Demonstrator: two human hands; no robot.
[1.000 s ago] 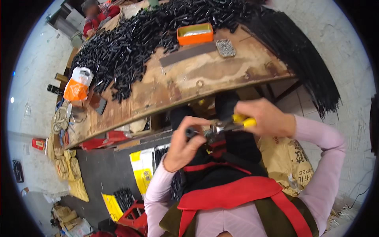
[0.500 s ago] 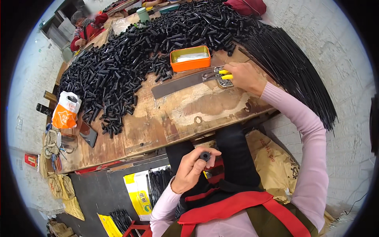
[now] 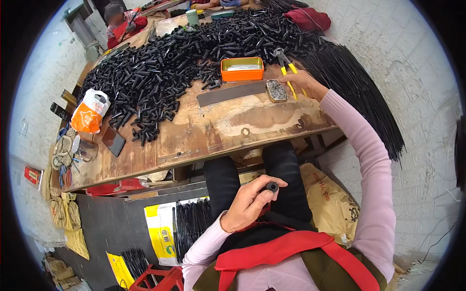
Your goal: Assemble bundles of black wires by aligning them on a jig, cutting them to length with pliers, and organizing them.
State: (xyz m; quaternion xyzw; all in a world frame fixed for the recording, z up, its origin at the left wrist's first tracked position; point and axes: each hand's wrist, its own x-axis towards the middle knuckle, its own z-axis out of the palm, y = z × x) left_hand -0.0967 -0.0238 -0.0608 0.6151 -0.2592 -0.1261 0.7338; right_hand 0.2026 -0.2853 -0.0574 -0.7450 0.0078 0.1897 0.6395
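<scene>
My left hand [image 3: 246, 206] is closed around a short black tube [image 3: 272, 186] above my lap, its round open end facing up. Over the table's right part, my right hand [image 3: 310, 84] grips pliers [image 3: 284, 60] with yellow handles; their jaws point away toward the heap. Just left of those handles stands a small tin [image 3: 277, 91] full of tiny metal pieces. A flat grey metal bar [image 3: 232, 93] lies left of that tin. Behind the bar is an orange tin [image 3: 242, 75] holding thin pale strips or wires.
A large heap of black tubes [image 3: 160, 72] covers the far table. Long black rods [image 3: 359, 87] lie at the right. A phone [image 3: 113, 141] and plastic bag [image 3: 90, 111] sit at left. A red stool [image 3: 158, 279] stands below; another person [image 3: 125, 24] sits at the far left.
My right hand has swung the pliers from pointing left over the small tin and bar to pointing away, beside the tin. The left hand still holds the tube, slightly farther right in view.
</scene>
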